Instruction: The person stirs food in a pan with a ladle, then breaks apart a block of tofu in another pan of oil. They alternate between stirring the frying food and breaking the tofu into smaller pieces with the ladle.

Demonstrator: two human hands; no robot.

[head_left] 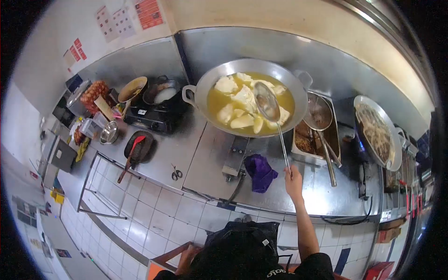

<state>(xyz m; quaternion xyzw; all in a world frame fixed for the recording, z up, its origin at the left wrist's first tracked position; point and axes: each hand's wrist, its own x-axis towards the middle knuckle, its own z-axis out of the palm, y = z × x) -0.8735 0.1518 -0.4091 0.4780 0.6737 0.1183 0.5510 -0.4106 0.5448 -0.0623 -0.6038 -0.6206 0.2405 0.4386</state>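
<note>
My right hand point(294, 182) is closed around the long handle of a metal ladle point(267, 103). The ladle's bowl is over the right half of a large two-handled wok point(204, 109). Yellow liquid fills the wok, with several pale, lumpy chunks of food point(244, 98) and smoother pale pieces point(242, 122) in it. Down by my body is my left hand point(187, 258), partly covered by my dark clothing; its fingers do not show clearly. A crumpled purple cloth point(260, 173) lies on the counter, left of my right hand.
Right of the wok, a strainer point(318, 112) rests over a rectangular metal tray point(296, 148). Another wide pan point(375, 133) stands farther right. On the left are a black stove point(156, 116), a dark pan point(140, 151) with a red spatula point(135, 144), and scissors point(176, 173).
</note>
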